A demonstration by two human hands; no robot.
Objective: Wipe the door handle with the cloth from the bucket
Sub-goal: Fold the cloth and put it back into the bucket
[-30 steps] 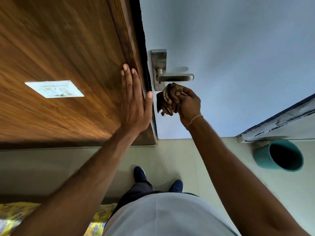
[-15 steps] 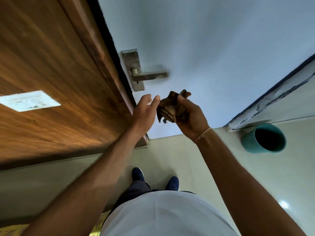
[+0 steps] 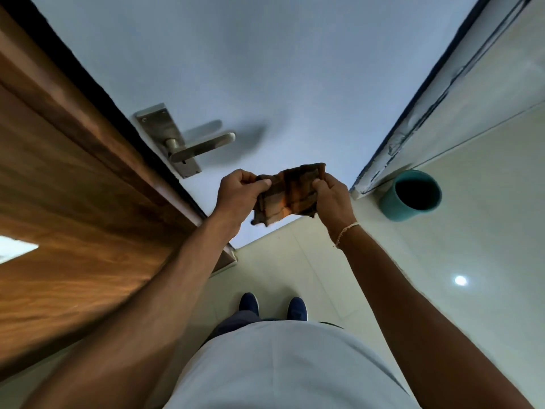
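1. Task stage, judged from the present layout: cloth (image 3: 287,192) out of the bucket (image 3: 410,195) and in hand, away from the door handle (image 3: 203,147); whether the handle is wiped already or yet to be wiped cannot be told, no marks or wetness showing on the metal.
2. Likely a spreading or refolding step, with the cloth stretched flat between both hands in front of the pale door (image 3: 265,69).
3. Room: wood-grain panel (image 3: 73,187) at left beside the door's dark edge, pale tiled floor (image 3: 472,231) below and to the right, a bright light spot reflected on the tiles.
4. Teal bucket standing on the floor at right, by the foot of a scuffed frame (image 3: 413,119), well apart from the handle; inside dark, contents not visible.
5. Steel lever handle on its plate, level, just up and left of the hands, touched by nothing.
6. Left hand (image 3: 240,193) pinched shut on the cloth's left edge, thumb on top.
7. Right hand (image 3: 331,199) clamped on the right edge, a thin cord at the wrist.
8. Cloth brown with orange checks, creased, lower corner hanging loose.
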